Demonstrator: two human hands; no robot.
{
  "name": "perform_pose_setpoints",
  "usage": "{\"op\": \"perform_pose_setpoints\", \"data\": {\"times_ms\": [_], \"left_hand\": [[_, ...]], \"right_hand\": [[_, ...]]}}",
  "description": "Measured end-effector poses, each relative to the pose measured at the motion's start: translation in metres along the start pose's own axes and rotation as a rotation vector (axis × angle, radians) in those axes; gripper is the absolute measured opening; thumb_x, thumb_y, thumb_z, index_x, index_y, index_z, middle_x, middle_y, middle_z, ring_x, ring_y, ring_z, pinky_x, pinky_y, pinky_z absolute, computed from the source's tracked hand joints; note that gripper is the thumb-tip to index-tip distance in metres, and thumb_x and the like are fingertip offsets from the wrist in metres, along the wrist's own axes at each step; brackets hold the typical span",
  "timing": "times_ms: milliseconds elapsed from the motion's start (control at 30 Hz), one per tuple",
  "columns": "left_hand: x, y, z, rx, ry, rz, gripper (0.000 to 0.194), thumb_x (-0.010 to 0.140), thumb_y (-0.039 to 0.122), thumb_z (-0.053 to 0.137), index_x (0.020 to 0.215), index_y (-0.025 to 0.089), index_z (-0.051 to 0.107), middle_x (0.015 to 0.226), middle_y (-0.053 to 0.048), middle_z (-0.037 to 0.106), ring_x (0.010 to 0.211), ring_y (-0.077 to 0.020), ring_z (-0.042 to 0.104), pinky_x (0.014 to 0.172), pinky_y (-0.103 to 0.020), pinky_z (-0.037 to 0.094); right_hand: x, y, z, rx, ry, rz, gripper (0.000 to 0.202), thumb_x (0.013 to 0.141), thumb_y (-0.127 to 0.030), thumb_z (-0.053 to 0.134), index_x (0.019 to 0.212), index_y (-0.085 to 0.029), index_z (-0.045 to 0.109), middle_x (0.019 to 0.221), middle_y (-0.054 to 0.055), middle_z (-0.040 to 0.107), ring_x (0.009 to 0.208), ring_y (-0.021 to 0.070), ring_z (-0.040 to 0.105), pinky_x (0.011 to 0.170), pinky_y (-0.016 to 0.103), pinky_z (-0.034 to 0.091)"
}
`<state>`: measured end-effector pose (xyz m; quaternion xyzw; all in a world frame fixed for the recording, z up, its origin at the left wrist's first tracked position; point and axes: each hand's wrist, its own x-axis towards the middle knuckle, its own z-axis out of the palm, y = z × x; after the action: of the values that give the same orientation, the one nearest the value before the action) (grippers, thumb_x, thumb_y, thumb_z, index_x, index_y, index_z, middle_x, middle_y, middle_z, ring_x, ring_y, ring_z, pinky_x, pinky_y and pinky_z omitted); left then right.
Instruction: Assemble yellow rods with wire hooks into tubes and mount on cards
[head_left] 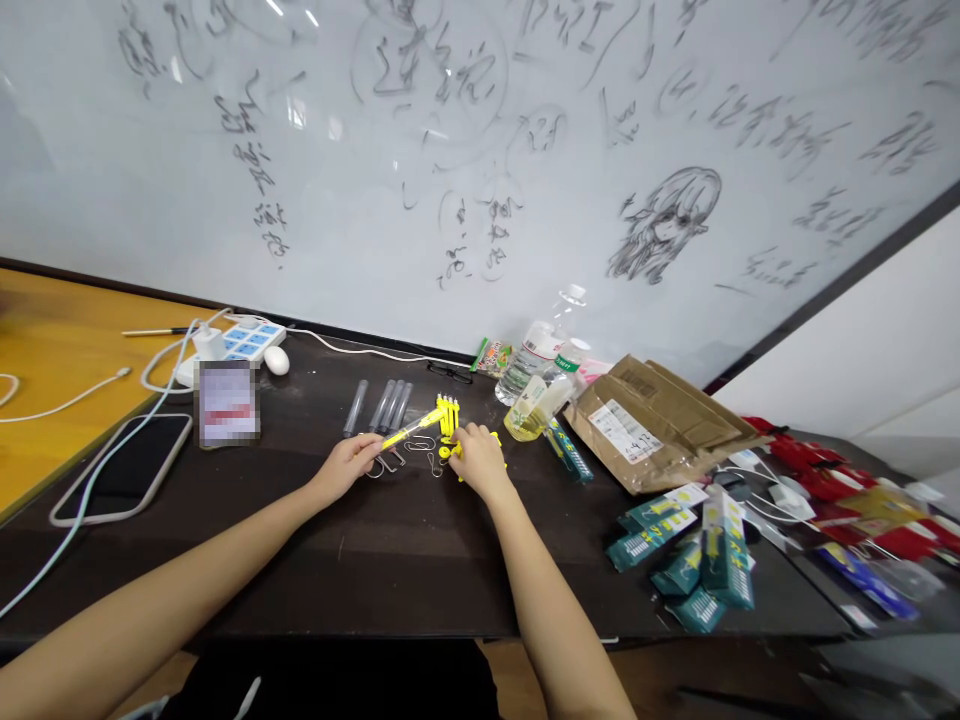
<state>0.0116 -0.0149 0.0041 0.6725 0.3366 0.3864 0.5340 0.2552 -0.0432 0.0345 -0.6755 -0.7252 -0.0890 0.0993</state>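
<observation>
- Yellow stick (412, 430): slim and straight, bright yellow toward both ends with a paler, see-through-looking stretch between, slanting up to the right above the dark table (420, 560).
- Your left hand (351, 466) has its fingers closed on the stick's lower end.
- Clear tubes (356, 408) lie just behind it (four, by the look of them).
- Thin metal clips (419, 443) lie between your hands.
- Yellow pieces (451, 420) with silvery tips sit near the stick's upper end.
- Your right hand (480, 460) bends its fingers over more yellow parts; you can't tell whether they grip.
</observation>
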Motion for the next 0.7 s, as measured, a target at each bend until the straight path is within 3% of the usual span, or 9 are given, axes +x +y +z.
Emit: {"op": "perform_pose_setpoints", "data": {"times_ms": [133,233,367,433,500,700], "left_hand": [[0.000,0.000,0.000,0.007,0.008,-0.002,0.039,0.083,0.046,0.046,0.091,0.014,0.065,0.050,0.007,0.026,0.043,-0.0074,0.025,0.041,-0.019,0.017],[0.000,0.000,-0.001,0.011,0.011,-0.001,0.038,0.082,0.046,0.046,0.089,0.014,0.066,0.050,0.007,0.028,0.043,-0.0072,0.024,0.041,-0.019,0.017],[0.000,0.002,-0.002,0.026,0.009,0.009,0.039,0.083,0.045,0.046,0.089,0.012,0.067,0.050,0.006,0.028,0.044,-0.0072,0.025,0.041,-0.019,0.017],[0.000,0.003,-0.002,0.033,0.004,0.010,0.040,0.082,0.045,0.046,0.087,0.012,0.068,0.049,0.006,0.027,0.044,-0.0072,0.025,0.041,-0.019,0.016],[-0.001,0.004,-0.002,0.042,-0.004,0.005,0.041,0.082,0.046,0.046,0.086,0.012,0.068,0.049,0.007,0.025,0.043,-0.0073,0.024,0.042,-0.019,0.016],[0.001,0.003,-0.003,0.064,0.000,-0.006,0.042,0.081,0.047,0.046,0.081,0.012,0.067,0.047,0.007,0.025,0.043,-0.0078,0.023,0.043,-0.020,0.016]], "right_hand": [[0.001,0.003,0.001,0.048,-0.028,-0.013,0.013,0.073,-0.012,0.056,0.082,-0.019,0.062,0.086,0.009,0.061,0.087,0.0231,0.049,0.073,0.032,0.036],[0.004,0.005,0.002,0.261,0.051,0.052,0.006,0.076,-0.016,0.055,0.079,-0.019,0.059,0.077,0.006,0.061,0.082,0.0216,0.050,0.071,0.031,0.037],[0.009,0.008,-0.002,0.988,0.244,0.178,0.014,0.081,-0.034,0.053,0.081,-0.020,0.053,0.068,0.001,0.057,0.067,0.0163,0.052,0.061,0.027,0.041],[0.011,0.007,-0.005,1.344,0.253,0.174,0.020,0.079,-0.039,0.054,0.084,-0.020,0.052,0.069,0.000,0.058,0.061,0.0135,0.052,0.056,0.025,0.041],[0.012,0.005,-0.007,1.545,0.217,0.154,0.022,0.076,-0.039,0.059,0.085,-0.020,0.052,0.068,-0.002,0.057,0.058,0.0118,0.052,0.053,0.023,0.042],[0.011,-0.001,-0.005,1.615,0.139,0.145,0.015,0.073,-0.031,0.060,0.082,-0.021,0.054,0.059,-0.006,0.051,0.051,0.0089,0.049,0.051,0.022,0.043]]}}
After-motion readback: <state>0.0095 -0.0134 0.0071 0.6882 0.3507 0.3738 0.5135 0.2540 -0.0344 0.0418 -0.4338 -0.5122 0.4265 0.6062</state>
